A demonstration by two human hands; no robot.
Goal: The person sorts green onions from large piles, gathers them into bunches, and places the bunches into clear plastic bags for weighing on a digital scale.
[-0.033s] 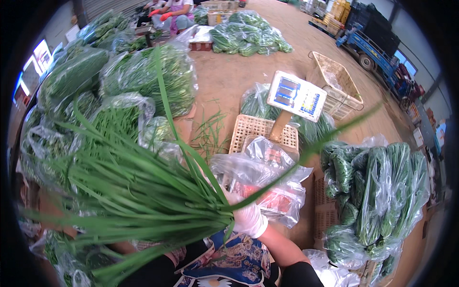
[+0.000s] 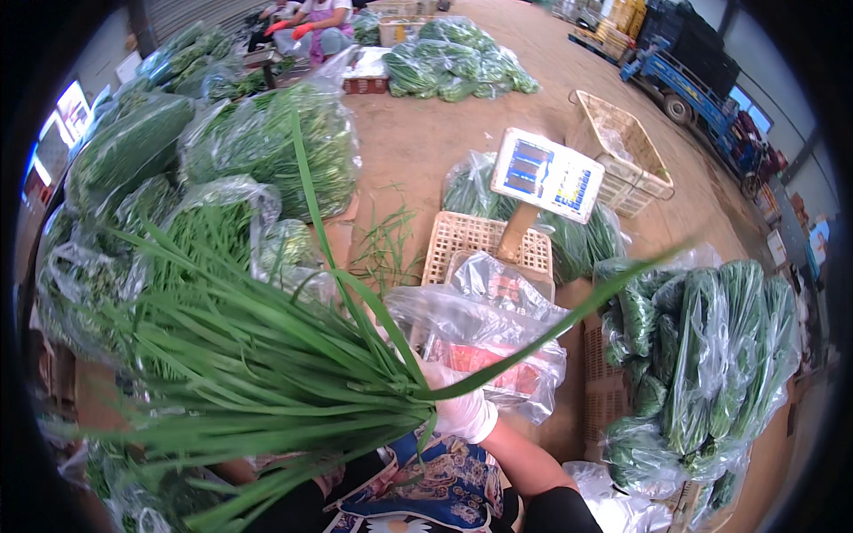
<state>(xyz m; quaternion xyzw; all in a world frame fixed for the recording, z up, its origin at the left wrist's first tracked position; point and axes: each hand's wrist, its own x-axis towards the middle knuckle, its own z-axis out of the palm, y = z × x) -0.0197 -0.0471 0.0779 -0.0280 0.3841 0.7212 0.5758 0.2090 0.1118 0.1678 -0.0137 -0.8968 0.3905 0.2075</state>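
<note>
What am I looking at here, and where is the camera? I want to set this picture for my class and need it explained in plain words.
No machine is involved: a person wears a wide fisheye camera on the head, looking down, so straight edges bend near the rim. The right hand, in a white glove, grips a big bunch of long green leaves at its base. The left hand is hidden behind the leaves. In front lies a crumpled clear plastic bag on a pale plastic crate, with a weighing scale's display on a post behind. Bags of green vegetables lie around on the dirt floor. Another person sits at the far end.
</note>
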